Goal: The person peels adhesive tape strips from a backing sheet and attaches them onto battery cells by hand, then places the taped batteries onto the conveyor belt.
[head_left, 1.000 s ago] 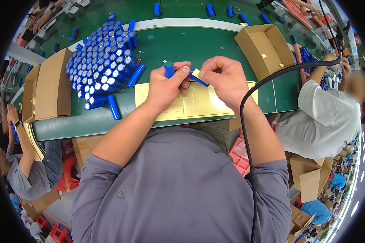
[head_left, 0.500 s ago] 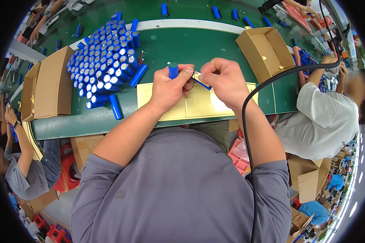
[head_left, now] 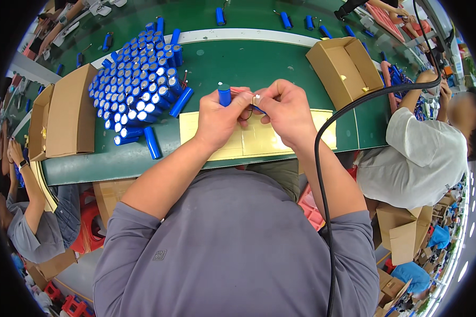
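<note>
My left hand (head_left: 214,120) is closed round a blue cylindrical battery (head_left: 224,96) with a dark green end, held upright between thumb and fingers. Thin red and dark wires run from it toward a small white connector (head_left: 257,99) between my two hands. My right hand (head_left: 290,112) is pinched at the wires near this connector, its fingertips almost touching the left ones. Part of a narrow blue piece (head_left: 258,110) shows under the right fingers, which hide the rest. Both hands are above a shiny yellow sheet (head_left: 222,152) on the green table.
Many blue batteries (head_left: 137,87) stand packed together at the left, with several lying beside them. Open cardboard boxes stand at the left (head_left: 71,113) and right (head_left: 328,71). A black cable (head_left: 320,158) arcs past my right forearm. Co-workers sit on both sides.
My right hand has come left and closer to my left hand, covering most of the blue piece. Batteries beyond the white rail have shifted slightly right.
</note>
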Tool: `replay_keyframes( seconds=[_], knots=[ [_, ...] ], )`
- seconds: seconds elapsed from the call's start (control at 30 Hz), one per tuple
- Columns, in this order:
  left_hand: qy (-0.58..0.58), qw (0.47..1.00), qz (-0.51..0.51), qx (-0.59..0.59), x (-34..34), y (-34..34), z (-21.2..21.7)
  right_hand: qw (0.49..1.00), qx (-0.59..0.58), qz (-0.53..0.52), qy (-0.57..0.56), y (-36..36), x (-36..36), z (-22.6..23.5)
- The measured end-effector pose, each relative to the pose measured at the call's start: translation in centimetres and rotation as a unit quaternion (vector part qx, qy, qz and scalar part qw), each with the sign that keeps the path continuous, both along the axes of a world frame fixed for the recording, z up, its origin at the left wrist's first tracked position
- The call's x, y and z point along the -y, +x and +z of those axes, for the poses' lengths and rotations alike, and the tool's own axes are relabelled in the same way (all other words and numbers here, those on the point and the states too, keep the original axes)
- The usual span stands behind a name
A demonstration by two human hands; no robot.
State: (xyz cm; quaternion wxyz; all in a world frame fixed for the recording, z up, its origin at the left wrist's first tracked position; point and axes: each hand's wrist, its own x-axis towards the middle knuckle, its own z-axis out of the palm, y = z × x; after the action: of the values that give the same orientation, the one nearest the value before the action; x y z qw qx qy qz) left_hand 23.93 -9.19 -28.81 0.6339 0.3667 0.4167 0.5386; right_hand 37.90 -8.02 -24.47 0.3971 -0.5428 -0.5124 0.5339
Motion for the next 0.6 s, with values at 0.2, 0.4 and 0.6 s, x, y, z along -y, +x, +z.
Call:
replay_keyframes(
  seconds=[0.2,0.4,0.6],
  knots=[
    [0.019,0.999,-0.021,-0.022,0.2,0.0,0.2,0.999,-0.017,-0.006,0.028,0.2,0.3,-0.9],
    [0.024,0.997,-0.055,0.047,0.2,-0.3,0.6,0.991,-0.116,-0.009,-0.062,0.7,0.1,0.5],
    [0.062,0.997,-0.054,0.009,0.7,0.1,1.0,0.992,-0.125,-0.017,-0.018,1.7,0.8,1.0]
  ],
)
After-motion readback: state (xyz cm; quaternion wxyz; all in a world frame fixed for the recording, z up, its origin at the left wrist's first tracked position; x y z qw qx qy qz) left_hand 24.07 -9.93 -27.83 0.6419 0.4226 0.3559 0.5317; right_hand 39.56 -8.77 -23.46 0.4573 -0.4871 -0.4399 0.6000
